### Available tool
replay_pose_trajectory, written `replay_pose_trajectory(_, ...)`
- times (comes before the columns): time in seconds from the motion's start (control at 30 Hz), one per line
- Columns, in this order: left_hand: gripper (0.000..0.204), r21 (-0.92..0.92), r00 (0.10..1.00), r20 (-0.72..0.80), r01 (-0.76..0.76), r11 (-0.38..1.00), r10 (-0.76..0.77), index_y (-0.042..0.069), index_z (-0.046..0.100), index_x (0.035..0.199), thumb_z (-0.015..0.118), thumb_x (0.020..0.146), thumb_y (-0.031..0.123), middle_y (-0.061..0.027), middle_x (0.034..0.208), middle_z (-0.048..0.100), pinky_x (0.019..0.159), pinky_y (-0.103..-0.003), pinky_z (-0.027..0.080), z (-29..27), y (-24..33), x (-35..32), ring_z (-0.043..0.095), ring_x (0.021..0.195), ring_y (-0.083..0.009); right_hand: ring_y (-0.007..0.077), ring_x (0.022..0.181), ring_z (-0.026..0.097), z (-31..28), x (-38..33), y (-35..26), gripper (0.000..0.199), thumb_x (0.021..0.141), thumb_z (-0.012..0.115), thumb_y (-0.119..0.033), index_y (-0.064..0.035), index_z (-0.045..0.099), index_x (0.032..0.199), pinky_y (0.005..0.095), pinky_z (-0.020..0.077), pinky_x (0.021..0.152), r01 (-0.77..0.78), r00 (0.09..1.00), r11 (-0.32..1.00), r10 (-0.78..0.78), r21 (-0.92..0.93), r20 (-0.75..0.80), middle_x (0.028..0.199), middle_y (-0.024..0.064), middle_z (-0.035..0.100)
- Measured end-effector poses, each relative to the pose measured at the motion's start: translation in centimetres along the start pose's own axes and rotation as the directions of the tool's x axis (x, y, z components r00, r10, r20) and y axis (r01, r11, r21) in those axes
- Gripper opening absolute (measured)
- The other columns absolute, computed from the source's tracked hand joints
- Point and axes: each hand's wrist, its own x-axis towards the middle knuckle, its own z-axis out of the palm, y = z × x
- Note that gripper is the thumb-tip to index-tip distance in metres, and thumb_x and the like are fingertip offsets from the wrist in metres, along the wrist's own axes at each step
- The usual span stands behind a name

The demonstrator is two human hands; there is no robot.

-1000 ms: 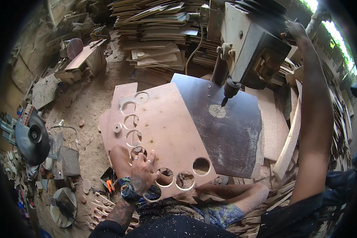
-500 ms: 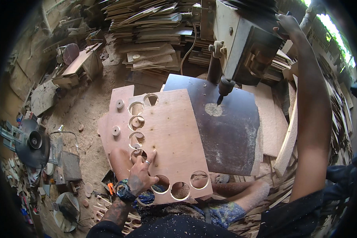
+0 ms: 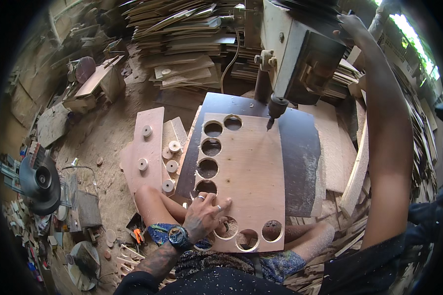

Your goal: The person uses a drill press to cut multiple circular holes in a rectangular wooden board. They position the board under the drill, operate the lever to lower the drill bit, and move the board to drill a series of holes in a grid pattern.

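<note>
A thin plywood board with several round holes along its left and near edges lies partly on a dark panel. My left hand grips the board's near-left part, its fingers by a cut hole and its thumb resting on top. Over the board's far right area stands the drill press's chuck, its pointed bit just above the wood; contact cannot be made out. My right hand, arm raised at the upper right, is closed around a dark handle beside the drill press head, mostly hidden by the fingers.
Round wooden discs with centre holes lie left of the board, some on a pinkish plank. Wood sheets are stacked behind. A fan stands at the left, near a disc sander. Sawdust covers the floor.
My left hand has slid the plywood board to the right, under the drill bit, uncovering discs at its left. My right hand stays up at the handle, shifted slightly.
</note>
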Motion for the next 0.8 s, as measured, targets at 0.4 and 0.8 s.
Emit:
replay_pose_trajectory(0.4, 0.050, -0.057, 0.990, -0.025, -0.139, 0.989, 0.138, 0.022, 0.073, 0.129, 0.079, 0.081, 0.034, -0.0149, 0.110, 0.059, 0.088, -0.042, 0.053, 0.1, -0.8, 1.1, 0.058, 0.103, -0.0328, 0.0189, 0.071, 0.072, -0.5, -4.5, -4.6, 0.032, 0.104, 0.057, -0.037, -0.0053, 0.063, 0.100, 0.0378, 0.0544, 0.062, -0.350, 0.935, 0.834, 0.334, 0.425, 0.114, 0.083, 0.0053, 0.066)
replay_pose_trajectory(0.8, 0.049, -0.044, 0.996, -0.024, -0.091, 0.995, 0.090, 0.028, 0.073, 0.129, 0.081, 0.081, 0.032, -0.0118, 0.114, 0.060, 0.087, -0.042, 0.054, 0.5, -0.2, 2.6, 0.060, 0.103, -0.0306, 0.0198, 0.072, 0.074, 0.1, -1.4, -1.8, 0.032, 0.104, 0.057, -0.039, -0.0072, 0.062, 0.103, 0.0367, 0.0541, 0.061, -0.236, 0.971, 0.887, 0.202, 0.396, 0.125, 0.080, 0.0055, 0.067)
